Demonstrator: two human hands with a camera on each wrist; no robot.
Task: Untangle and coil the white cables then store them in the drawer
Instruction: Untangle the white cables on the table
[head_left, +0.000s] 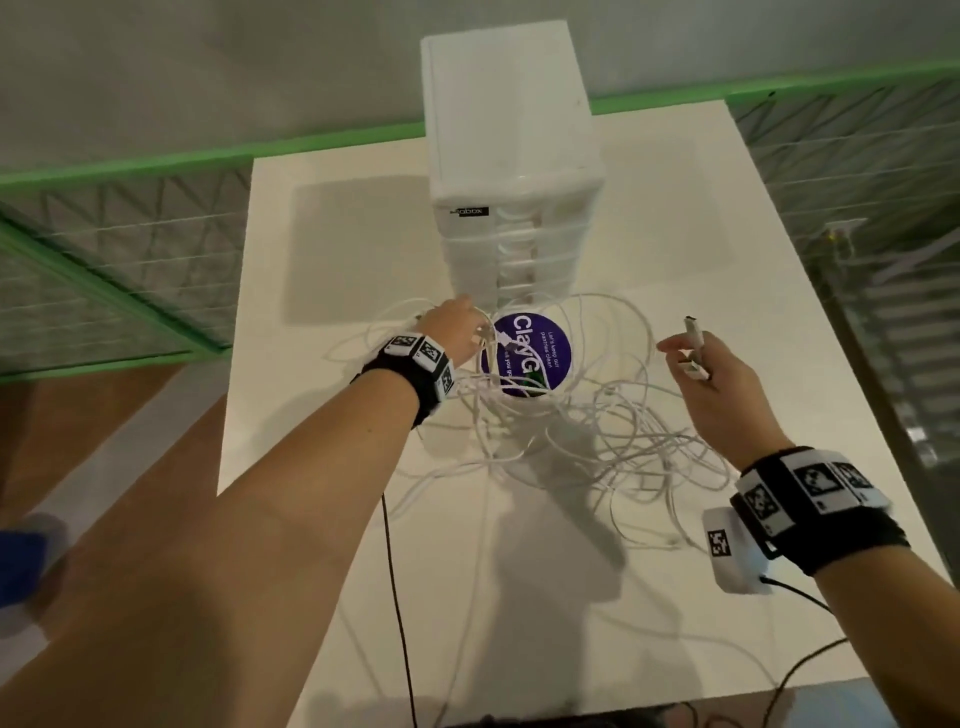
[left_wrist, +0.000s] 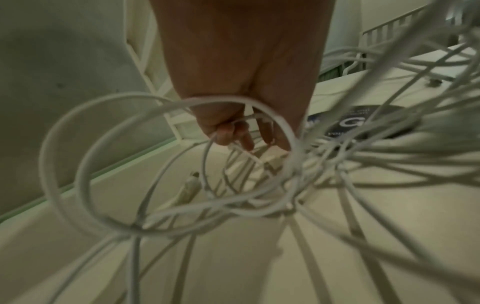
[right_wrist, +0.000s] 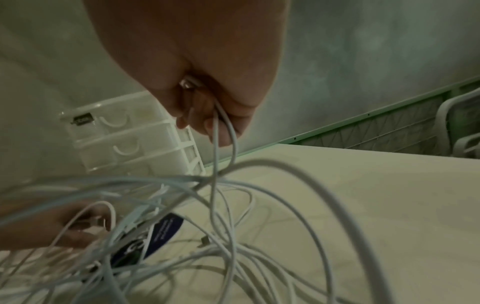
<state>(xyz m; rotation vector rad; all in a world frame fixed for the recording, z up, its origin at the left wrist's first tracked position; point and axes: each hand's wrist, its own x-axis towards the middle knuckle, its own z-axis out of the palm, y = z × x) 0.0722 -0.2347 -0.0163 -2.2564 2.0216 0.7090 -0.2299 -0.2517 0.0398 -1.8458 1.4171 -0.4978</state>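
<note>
A loose tangle of white cables (head_left: 571, 426) lies mid-table in front of a white drawer tower (head_left: 511, 171) whose drawers are all closed. My left hand (head_left: 480, 332) reaches into the tangle's far left side at the tower's base. In the left wrist view this hand (left_wrist: 239, 135) pinches one thin cable (left_wrist: 207, 156) between thumb and fingers. My right hand (head_left: 685, 353) is raised over the tangle's right side and grips two connector ends (head_left: 694, 343). In the right wrist view their cables (right_wrist: 215, 144) hang from the curled fingers (right_wrist: 205, 123) down into the pile.
A round purple sticker (head_left: 540, 348) sits on the white table (head_left: 337, 234) under the cables. A green mesh fence (head_left: 130, 166) borders the table at the back and left. Black sensor wires (head_left: 400, 623) trail over the table's near edge.
</note>
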